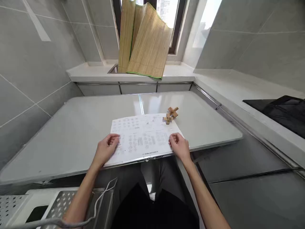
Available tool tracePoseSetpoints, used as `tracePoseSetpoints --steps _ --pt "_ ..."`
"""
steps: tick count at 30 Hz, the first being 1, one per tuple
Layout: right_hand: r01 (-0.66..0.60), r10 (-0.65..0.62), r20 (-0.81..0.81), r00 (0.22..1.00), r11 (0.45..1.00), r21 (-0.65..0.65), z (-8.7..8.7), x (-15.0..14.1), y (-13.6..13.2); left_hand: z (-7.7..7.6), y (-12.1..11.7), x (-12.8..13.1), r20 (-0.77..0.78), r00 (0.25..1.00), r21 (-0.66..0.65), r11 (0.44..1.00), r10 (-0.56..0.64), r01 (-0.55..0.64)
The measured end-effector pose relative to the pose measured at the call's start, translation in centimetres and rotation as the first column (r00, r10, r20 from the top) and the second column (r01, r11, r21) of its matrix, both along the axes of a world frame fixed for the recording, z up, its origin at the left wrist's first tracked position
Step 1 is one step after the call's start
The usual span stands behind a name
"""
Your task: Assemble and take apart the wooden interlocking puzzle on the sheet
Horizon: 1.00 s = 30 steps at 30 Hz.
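Note:
A white printed sheet (140, 135) with rows of small puzzle diagrams lies on the folding table; its heading is upside down to me. My left hand (108, 146) rests over its left edge, fingers loosely curled and together. Across the sheet, my right hand (179, 144) lies on the right edge, its fingers bent in towards the thumb. I see nothing held in either hand. At the sheet's upper right corner sits a wooden interlocking burr puzzle (168, 119) with dark letters on it. A second wooden burr puzzle (173, 111) stands just behind, touching or nearly so.
The pale table (83, 127) has a seam down its middle. Behind it, a bamboo mat (147, 44) leans by the window on a white ledge (95, 72). A black bag (286, 111) lies on the right counter. A grey cable (95, 203) and white perforated trays (11, 205) are lower left.

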State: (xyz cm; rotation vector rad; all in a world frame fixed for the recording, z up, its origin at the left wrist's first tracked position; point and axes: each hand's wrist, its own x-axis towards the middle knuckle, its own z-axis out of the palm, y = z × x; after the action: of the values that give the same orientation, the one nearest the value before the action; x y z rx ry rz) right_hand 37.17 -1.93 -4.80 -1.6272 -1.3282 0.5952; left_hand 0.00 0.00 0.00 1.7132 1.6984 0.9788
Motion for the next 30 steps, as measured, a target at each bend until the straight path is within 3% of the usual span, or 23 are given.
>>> tracePoseSetpoints --steps 13,20,26,30 --pt "-0.107 0.106 -0.038 0.994 0.994 -0.01 0.6 0.2 -0.2 0.1 0.0 0.0 0.062 0.998 0.03 1.0 0.004 -0.006" --pt "-0.208 0.209 0.051 0.977 0.978 -0.035 0.7 0.6 1.2 0.2 -0.2 0.0 0.059 0.998 0.009 1.0 0.02 -0.021" --pt "-0.38 0.36 -0.183 0.915 0.921 -0.087 1.2 1.4 3.1 -0.2 -0.1 -0.2 0.078 0.997 0.022 1.0 0.016 -0.018" --pt "-0.369 0.351 -0.255 0.901 0.929 -0.026 0.6 2.0 3.9 0.0 -0.3 -0.1 0.058 0.998 0.021 1.0 0.015 -0.017"
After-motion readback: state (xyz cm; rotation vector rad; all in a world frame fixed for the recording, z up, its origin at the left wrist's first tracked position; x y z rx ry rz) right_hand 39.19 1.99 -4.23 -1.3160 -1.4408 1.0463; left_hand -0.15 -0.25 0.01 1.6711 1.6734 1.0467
